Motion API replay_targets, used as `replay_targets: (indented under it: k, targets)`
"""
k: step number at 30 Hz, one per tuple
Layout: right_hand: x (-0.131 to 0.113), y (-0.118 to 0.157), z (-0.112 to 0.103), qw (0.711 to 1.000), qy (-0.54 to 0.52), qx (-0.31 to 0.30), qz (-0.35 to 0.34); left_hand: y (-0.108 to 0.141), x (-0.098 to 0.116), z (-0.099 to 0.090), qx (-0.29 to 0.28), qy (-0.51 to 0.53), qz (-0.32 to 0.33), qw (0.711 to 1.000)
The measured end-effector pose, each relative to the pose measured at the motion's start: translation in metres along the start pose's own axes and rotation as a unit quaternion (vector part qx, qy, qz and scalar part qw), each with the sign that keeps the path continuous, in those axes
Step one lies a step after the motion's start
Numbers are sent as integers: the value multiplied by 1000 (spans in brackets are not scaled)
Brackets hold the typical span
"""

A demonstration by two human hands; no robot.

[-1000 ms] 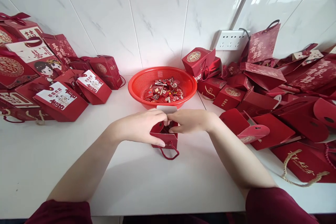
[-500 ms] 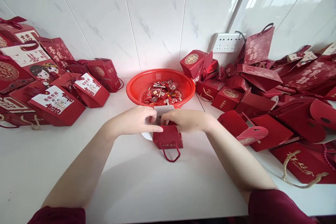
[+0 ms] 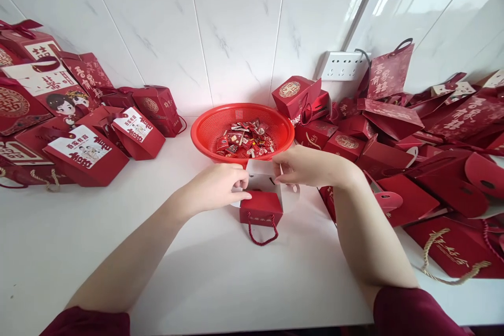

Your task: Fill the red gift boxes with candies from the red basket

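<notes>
A small red gift box (image 3: 260, 206) with a twisted dark red cord handle (image 3: 263, 236) stands in front of me, its top open and its white inside showing. My left hand (image 3: 218, 187) grips its left side, thumb along the upper edge of the red panel and fingers curled. At the box's back right edge, my right hand (image 3: 313, 167) has its fingers and thumb bent around the white flap; its fingertips are partly hidden. Just behind the box is a red plastic basket (image 3: 202, 139) with wrapped candies (image 3: 246, 139) lying in it.
Finished-looking red gift boxes (image 3: 88, 160) are stacked at the left. A large heap of red boxes (image 3: 388, 155) covers the right side of the white table (image 3: 220, 278). Behind are a tiled wall (image 3: 236, 31) and a white power strip (image 3: 343, 65).
My right hand has drawn away from over the box's opening to its right side, uncovering the white inside. The box and my left hand have shifted slightly right in view.
</notes>
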State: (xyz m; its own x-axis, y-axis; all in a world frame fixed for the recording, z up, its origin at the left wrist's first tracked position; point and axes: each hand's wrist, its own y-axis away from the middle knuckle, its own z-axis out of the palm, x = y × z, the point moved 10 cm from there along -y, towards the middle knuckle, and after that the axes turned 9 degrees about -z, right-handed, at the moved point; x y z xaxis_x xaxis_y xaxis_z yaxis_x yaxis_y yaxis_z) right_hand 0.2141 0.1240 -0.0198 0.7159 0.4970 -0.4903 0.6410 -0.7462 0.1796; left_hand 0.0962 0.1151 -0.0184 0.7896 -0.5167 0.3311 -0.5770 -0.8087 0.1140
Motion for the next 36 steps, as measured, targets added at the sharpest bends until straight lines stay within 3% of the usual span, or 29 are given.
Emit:
replay_targets:
  k: [4, 8, 14, 19, 27, 36]
  targets:
    - [16, -1, -9, 994, 55, 67, 71, 2, 2, 2, -7, -31, 3, 999]
    - [10, -1, -13, 990, 71, 94, 75, 5, -2, -6, 21, -41, -32, 998]
    - [-8, -3, -4, 996, 79, 46, -16, 8, -7, -10, 19, -21, -61, 998]
    - [-14, -3, -2, 994, 79, 36, -62, 7, 2, -8, -4, -17, 6, 1000]
    - [-9, -8, 13, 996, 79, -20, -25, 4, -1, 7, -42, -3, 11, 999]
    - [-5, -22, 26, 994, 98, -51, -22, 7, 4, 0, -71, 46, 51, 995]
